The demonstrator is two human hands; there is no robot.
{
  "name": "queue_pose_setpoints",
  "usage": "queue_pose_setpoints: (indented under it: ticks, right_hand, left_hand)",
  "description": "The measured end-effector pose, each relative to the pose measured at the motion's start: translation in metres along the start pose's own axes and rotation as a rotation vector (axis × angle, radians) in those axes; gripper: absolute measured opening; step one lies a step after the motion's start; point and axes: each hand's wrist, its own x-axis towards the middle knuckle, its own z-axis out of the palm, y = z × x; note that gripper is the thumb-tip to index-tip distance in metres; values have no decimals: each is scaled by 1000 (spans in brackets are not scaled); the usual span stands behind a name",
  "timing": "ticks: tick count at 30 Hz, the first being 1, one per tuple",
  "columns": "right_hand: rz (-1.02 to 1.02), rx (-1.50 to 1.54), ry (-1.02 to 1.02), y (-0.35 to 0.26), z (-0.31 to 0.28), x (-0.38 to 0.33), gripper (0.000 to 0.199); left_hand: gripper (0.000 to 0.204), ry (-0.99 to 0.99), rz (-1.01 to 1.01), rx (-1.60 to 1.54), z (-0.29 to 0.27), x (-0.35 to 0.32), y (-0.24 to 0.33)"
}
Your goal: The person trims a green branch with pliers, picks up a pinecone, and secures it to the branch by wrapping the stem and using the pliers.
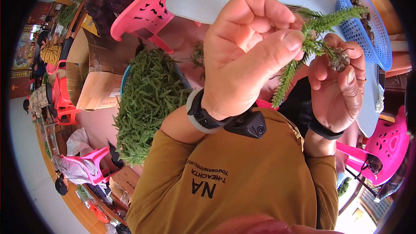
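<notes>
Over on the left, green sprigs heap high. Centre, the left hand pinches a branching sprig between thumb and fingertips, up before the worktop! Right beside it, the right hand curls, fingertips closed round a greyish cone-like piece. Looks like joining the two; next calls for a steady left pinch while right fingers secure it. Far right, the blue basket waits.
</notes>
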Motion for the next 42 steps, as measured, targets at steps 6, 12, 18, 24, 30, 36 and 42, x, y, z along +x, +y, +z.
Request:
queue_pose_setpoints:
  ticks: [6, 12, 18, 24, 30, 36, 42]
  right_hand:
    - [-85, 37, 42, -9, -2, 0, 32]
    - [-83, -157, -106, -13, 0, -4, 34]
    - [-70, -250, 50, -10, 8, -5, 37]
    - [-154, -290, 49, -12, 7, -5, 36]
    - [-177, -332, 61, -12, 7, -6, 37]
    - [-149, -302, 46, -7, 8, -5, 37]
    - [-198, -329, 89, -7, 7, -5, 36]
  left_hand:
    - [23, 7, -8, 21, 3, 0, 1]
    - [25, 7, 35, 65, 6, 0, -2]
    - [28, -43, 73, 83, 3, 2, -4]
    - [32, -46, 54, 94, 4, 1, -2]
    - [34, -36, 54, 113, 3, 1, -2]
    - [38, -66, 59, 145, 3, 2, -4]
    - [43, -91, 19, 169, 1, 3, -3]
